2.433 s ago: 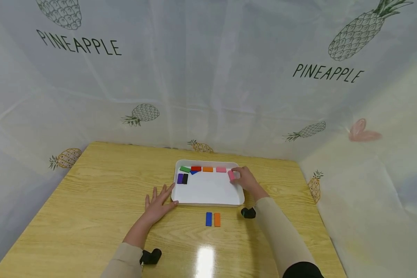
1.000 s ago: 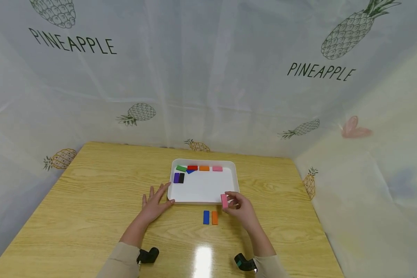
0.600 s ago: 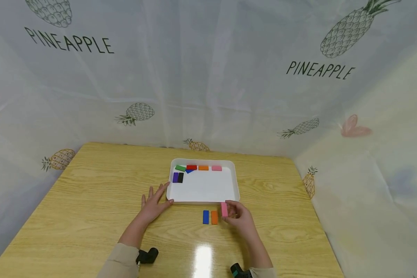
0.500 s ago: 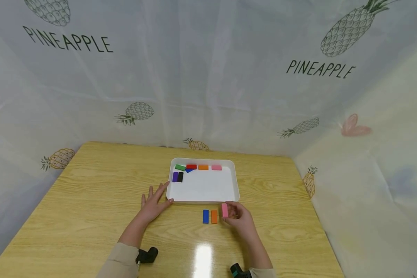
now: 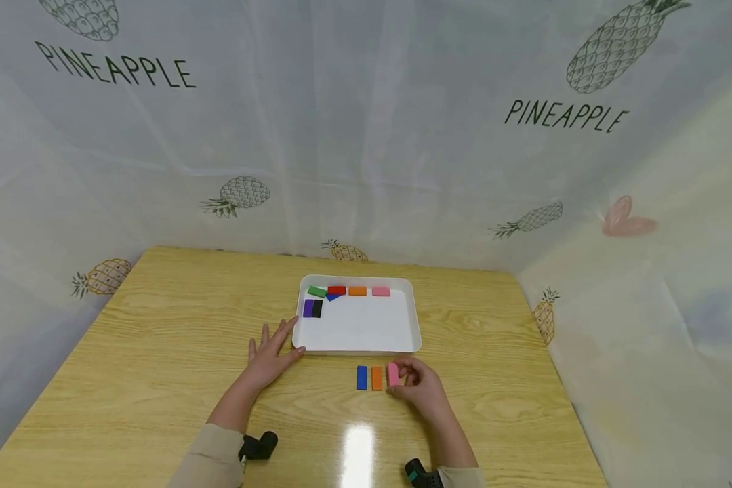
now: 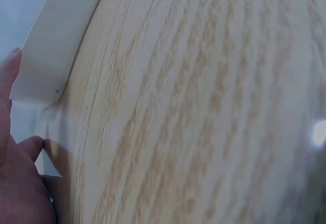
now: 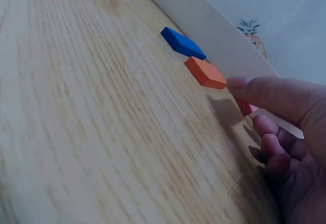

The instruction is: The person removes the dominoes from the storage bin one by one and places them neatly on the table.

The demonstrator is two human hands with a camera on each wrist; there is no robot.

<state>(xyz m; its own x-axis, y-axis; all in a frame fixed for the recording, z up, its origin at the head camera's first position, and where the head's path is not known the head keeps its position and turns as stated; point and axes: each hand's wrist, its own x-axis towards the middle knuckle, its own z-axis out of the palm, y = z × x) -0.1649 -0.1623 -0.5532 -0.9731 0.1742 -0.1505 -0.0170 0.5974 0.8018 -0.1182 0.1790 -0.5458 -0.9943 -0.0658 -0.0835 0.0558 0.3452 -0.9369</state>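
In the head view my right hand pinches a pink block between thumb and fingers, low at the table in front of the tray. To its left lie an orange block and a blue block, side by side. The right wrist view shows the thumb partly covering the pink block, beside the orange block and blue block. My left hand is spread at the left front corner of the white tray, fingertips at its rim.
Inside the tray lie a green block, a red block overlapping a blue one, an orange block, a pink block, a purple block and a black block. A pineapple-print curtain hangs behind the table.
My right hand has carried the pink block from the tray's right side, over the front rim, down to the table right of the orange block. The left hand stays at the tray.
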